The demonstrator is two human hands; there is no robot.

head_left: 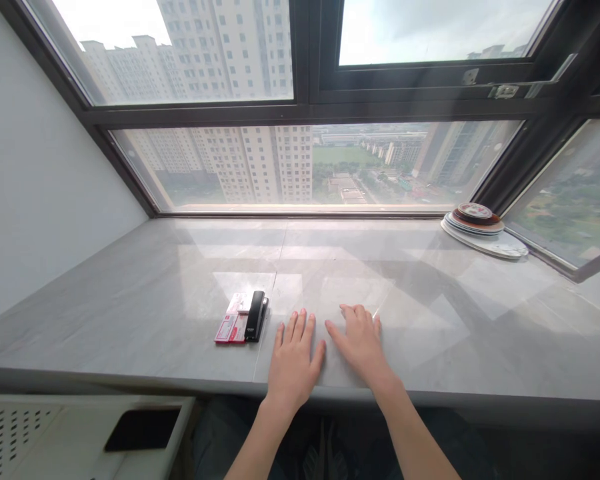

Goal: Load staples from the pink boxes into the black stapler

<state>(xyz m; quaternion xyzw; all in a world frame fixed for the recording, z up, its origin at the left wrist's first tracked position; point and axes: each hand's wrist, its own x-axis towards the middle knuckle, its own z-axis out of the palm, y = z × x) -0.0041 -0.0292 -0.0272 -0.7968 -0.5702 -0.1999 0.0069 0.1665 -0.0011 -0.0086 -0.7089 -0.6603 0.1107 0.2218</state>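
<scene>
My left hand (293, 360) lies palm down on the grey marbled sill (130, 293), its fingers stretched forward and the thumb apart. To its right, my right hand (361, 343) also rests on the sill, fingers spread a little, with nothing held. Left of my left hand, and not touching it, is a black stapler (255, 316). Against the stapler's left side sit several small red and white boxes (231, 327), perhaps of staples; their print is too small to read.
A stack of round plates or coasters (480, 230) stands at the far right by the window frame (305, 115). Below the sill on the left, a dark phone-like slab (143, 429) lies on a white perforated surface (45, 440). A white wall (45, 180) bounds the left.
</scene>
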